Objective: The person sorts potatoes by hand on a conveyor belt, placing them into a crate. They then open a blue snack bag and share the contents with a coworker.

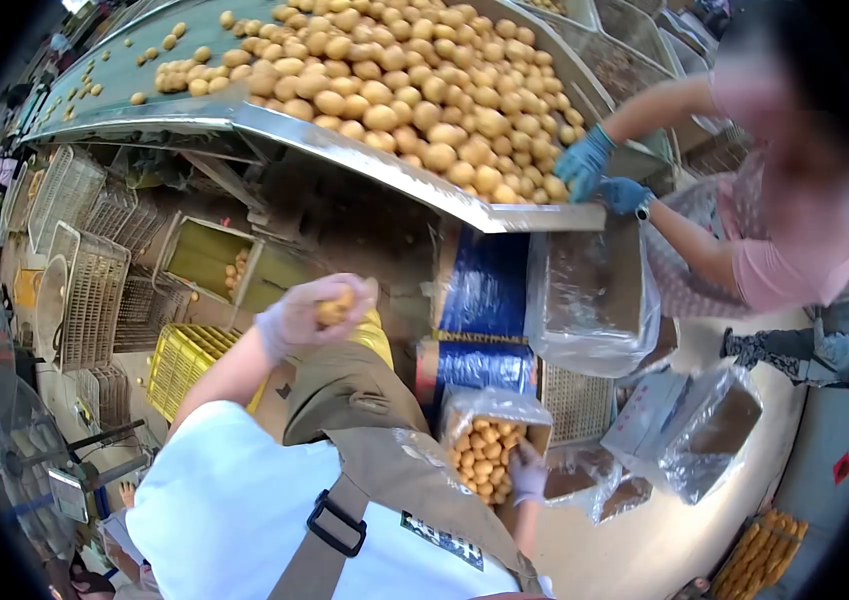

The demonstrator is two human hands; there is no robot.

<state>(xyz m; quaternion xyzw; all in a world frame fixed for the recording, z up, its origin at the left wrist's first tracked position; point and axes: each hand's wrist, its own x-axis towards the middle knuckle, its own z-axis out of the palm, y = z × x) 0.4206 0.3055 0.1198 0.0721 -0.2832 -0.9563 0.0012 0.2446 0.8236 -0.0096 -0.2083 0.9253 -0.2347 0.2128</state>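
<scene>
My left hand [316, 312], in a pale glove, is closed around a yellow-brown potato [335, 307], held up above my left leg. My right hand [526, 474], gloved too, reaches into a plastic-lined cardboard box [534, 408] at my right side. Its fingers look stretched out and lie on the potatoes [482, 460] near the box's right wall; the fingertips are partly hidden. A large heap of potatoes [414, 90] lies on the sorting table in front of me, behind its metal edge [364, 168].
A co-worker's blue-gloved hands [589, 165] rest at the table's right corner, beside a lined box [589, 290]. Yellow [189, 365] and white crates [89, 290] stand at left. More lined boxes [684, 430] sit at right. Filled net bags [759, 560] lie at lower right.
</scene>
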